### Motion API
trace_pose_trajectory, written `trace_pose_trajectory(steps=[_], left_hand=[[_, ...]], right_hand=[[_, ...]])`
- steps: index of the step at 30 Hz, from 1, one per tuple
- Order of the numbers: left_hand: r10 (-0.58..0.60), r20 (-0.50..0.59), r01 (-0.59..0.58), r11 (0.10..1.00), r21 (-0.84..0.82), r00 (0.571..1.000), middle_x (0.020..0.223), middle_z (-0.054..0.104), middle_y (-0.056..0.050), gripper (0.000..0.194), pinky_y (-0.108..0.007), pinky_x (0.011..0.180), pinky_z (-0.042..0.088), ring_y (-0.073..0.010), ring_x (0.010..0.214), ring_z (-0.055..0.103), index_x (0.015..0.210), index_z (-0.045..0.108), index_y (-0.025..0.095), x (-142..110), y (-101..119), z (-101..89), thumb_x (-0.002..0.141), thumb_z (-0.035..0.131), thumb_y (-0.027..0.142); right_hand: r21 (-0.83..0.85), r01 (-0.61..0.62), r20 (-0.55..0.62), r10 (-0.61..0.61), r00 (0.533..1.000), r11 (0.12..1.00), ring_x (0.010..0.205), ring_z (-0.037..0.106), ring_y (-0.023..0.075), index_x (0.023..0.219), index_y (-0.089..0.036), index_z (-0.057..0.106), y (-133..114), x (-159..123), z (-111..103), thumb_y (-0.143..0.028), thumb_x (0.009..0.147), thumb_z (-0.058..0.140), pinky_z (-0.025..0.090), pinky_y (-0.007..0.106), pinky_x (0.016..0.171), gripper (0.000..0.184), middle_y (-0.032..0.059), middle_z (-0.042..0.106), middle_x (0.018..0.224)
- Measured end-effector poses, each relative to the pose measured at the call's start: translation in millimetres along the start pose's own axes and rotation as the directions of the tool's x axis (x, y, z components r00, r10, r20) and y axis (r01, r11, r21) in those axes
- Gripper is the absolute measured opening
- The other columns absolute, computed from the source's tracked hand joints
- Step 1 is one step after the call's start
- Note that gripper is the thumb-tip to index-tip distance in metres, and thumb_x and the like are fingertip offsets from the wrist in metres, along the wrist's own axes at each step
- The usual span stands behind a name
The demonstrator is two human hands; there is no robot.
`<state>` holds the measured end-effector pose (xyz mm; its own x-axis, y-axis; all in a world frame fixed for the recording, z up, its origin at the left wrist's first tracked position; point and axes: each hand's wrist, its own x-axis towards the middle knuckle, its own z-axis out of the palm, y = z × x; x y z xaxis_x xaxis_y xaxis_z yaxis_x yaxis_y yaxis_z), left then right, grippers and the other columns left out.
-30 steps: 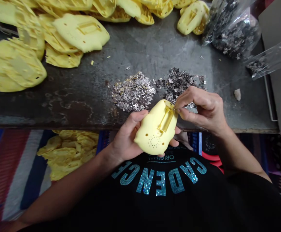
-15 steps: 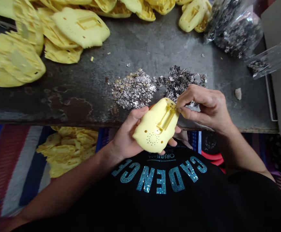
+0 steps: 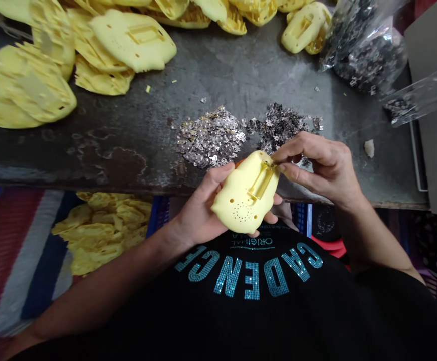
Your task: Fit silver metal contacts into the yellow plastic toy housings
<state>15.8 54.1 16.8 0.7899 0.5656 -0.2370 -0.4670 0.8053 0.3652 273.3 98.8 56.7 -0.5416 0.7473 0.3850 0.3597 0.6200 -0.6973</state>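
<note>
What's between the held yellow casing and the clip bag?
Head view: the right hand and a dark metal clip pile lie between the yellow plastic casing and the clip bag.

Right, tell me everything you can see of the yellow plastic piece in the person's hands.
The pale yellow molded plastic casing is a smooth, rounded, lobed shell. A raised rectangular bracket runs along one end of its face; a cluster of small holes and two larger holes sit toward the other. It lies tilted in the left hand, while the right hand's fingers pinch its edge by the bracket, above the dark metal table.
</note>
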Motion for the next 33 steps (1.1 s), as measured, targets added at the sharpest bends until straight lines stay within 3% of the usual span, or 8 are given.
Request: trace_pose_trajectory(steps=[4, 9, 13, 20, 25, 28, 31, 33], left_hand=[[-0.005, 0.021, 0.006, 0.999, -0.046, 1.0, 0.121, 0.087, -0.018, 0.06, -0.035, 0.066, 0.072, -0.035, 0.099, 0.088, 0.141, 0.07, 0.016, 0.5, 0.9, 1.8, 0.103, 0.071, 0.063], [0.006, -0.013, -0.007, 0.998, -0.058, 1.0, 0.122, 0.086, -0.021, 0.062, -0.035, 0.064, 0.072, -0.0357, 0.098, 0.088, 0.142, 0.069, 0.012, 0.7, 0.9, 4.0, 0.104, 0.069, 0.061], [0.019, -0.03, -0.021, 0.999, -0.038, 0.999, 0.121, 0.086, -0.019, 0.065, -0.036, 0.064, 0.072, -0.0361, 0.098, 0.088, 0.148, 0.066, 0.013, 1.1, -0.4, 5.4, 0.099, 0.072, 0.055], [0.044, -0.058, -0.042, 0.998, 0.038, 0.997, 0.12, 0.087, -0.017, 0.068, -0.035, 0.062, 0.071, -0.0365, 0.097, 0.088, 0.151, 0.062, 0.016, 0.0, -5.1, 7.5, 0.097, 0.071, 0.056], [0.183, -0.108, -0.157, 0.965, 0.211, 0.977, 0.117, 0.087, -0.015, 0.073, -0.034, 0.059, 0.07, -0.033, 0.087, 0.087, 0.147, 0.063, 0.02, 1.1, -13.3, 12.3, 0.096, 0.075, 0.07], [0.327, -0.16, -0.257, 0.902, 0.347, 0.931, 0.115, 0.085, -0.009, 0.072, -0.032, 0.069, 0.07, -0.0259, 0.086, 0.085, 0.156, 0.059, 0.025, -1.2, -18.5, 12.5, 0.096, 0.083, 0.057], [0.4, -0.148, -0.272, 0.808, 0.523, 0.904, 0.117, 0.084, -0.006, 0.071, -0.027, 0.073, 0.066, -0.0202, 0.087, 0.081, 0.166, 0.057, 0.031, -9.3, -21.4, 10.0, 0.102, 0.081, 0.048], [0.444, -0.135, -0.243, 0.691, 0.681, 0.886, 0.121, 0.083, -0.006, 0.064, -0.025, 0.073, 0.063, -0.0185, 0.088, 0.079, 0.165, 0.062, 0.031, -16.0, -21.4, 8.9, 0.105, 0.079, 0.045]], right_hand=[[-0.086, 0.028, -0.085, -0.035, 0.996, 0.996, 0.095, 0.078, 0.0177, 0.116, -0.026, 0.082, -0.3, -8.1, 5.8, -0.021, 0.106, 0.072, 0.062, 0.034, 0.086, 0.015, 0.0028, 0.084, 0.106], [-0.334, 0.138, -0.14, -0.194, 0.971, 0.932, 0.095, 0.074, 0.0187, 0.127, -0.026, 0.078, -0.2, -20.0, 16.2, -0.014, 0.105, 0.072, 0.061, 0.036, 0.084, 0.026, 0.004, 0.083, 0.112], [-0.391, 0.133, -0.18, -0.217, 0.959, 0.911, 0.094, 0.072, 0.0186, 0.132, -0.03, 0.077, 0.0, -24.7, 22.9, -0.011, 0.106, 0.069, 0.061, 0.037, 0.084, 0.033, 0.0027, 0.082, 0.114], [-0.185, 0.04, -0.206, -0.079, 0.975, 0.982, 0.103, 0.077, 0.0165, 0.121, -0.025, 0.081, -3.6, -17.3, 16.9, -0.017, 0.106, 0.073, 0.062, 0.032, 0.09, 0.019, 0.0028, 0.083, 0.112], [0.057, -0.102, -0.01, 0.103, 0.995, 0.993, 0.095, 0.074, 0.0145, 0.124, -0.021, 0.079, -5.8, -4.7, 3.5, -0.034, 0.103, 0.081, 0.06, 0.026, 0.075, 0.026, 0.0045, 0.081, 0.116], [0.062, -0.162, 0.075, 0.158, 0.985, 0.985, 0.09, 0.072, 0.0124, 0.121, -0.019, 0.077, -9.3, -0.1, 1.6, -0.028, 0.101, 0.078, 0.059, 0.025, 0.074, 0.022, 0.0038, 0.079, 0.111], [0.027, -0.117, -0.005, 0.117, 0.993, 0.993, 0.083, 0.07, 0.011, 0.115, -0.02, 0.075, -8.3, -3.4, 10.0, -0.025, 0.099, 0.078, 0.059, 0.026, 0.075, 0.018, 0.0008, 0.076, 0.104], [0.023, -0.056, -0.117, 0.058, 0.991, 0.998, 0.082, 0.069, 0.0123, 0.116, -0.023, 0.074, -3.1, -10.3, 20.1, -0.025, 0.098, 0.078, 0.06, 0.029, 0.077, 0.019, -0.0009, 0.074, 0.099]])
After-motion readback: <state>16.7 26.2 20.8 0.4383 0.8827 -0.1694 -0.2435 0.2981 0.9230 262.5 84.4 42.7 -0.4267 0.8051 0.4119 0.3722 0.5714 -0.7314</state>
